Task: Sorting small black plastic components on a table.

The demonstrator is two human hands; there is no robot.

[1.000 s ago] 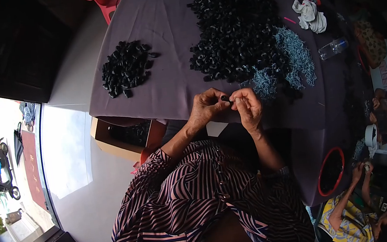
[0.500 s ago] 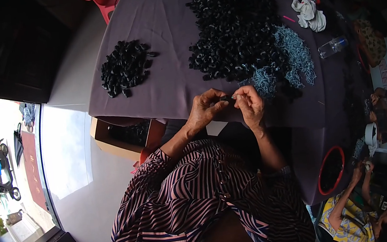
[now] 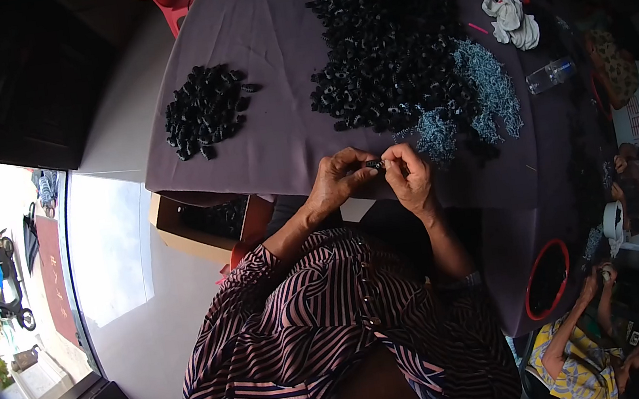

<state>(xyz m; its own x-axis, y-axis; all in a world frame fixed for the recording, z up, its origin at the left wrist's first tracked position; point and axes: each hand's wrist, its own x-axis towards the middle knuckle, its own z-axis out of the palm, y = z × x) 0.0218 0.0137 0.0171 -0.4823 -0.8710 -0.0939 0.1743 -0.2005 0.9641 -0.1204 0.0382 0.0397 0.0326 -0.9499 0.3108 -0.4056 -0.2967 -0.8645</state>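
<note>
In front of my chest, at the table's near edge, both hands meet. My left hand [image 3: 335,182] pinches a small dark ribbed piece [image 3: 373,164] between thumb and fingers. My right hand [image 3: 411,180] is closed in a pinch against the right end of that piece; whatever tiny thing its fingertips hold is too small to name. Just beyond my right hand lies a scatter of small light-blue pieces [image 3: 436,136], spreading into a larger blue heap [image 3: 490,83]. A large pile of black ribbed pieces [image 3: 388,39] stretches away behind them.
A smaller black pile [image 3: 206,111] lies at left on the purple cloth [image 3: 274,85]. Below the edge stands a cardboard box [image 3: 188,235] with dark pieces. At right are a white cloth [image 3: 511,21], a clear bottle [image 3: 550,76], a red-rimmed basin [image 3: 548,279] and co-workers' hands [image 3: 606,273].
My right hand has moved slightly left, bringing its fingertips against the end of the dark piece. My left hand stays almost where it was, holding that piece.
</note>
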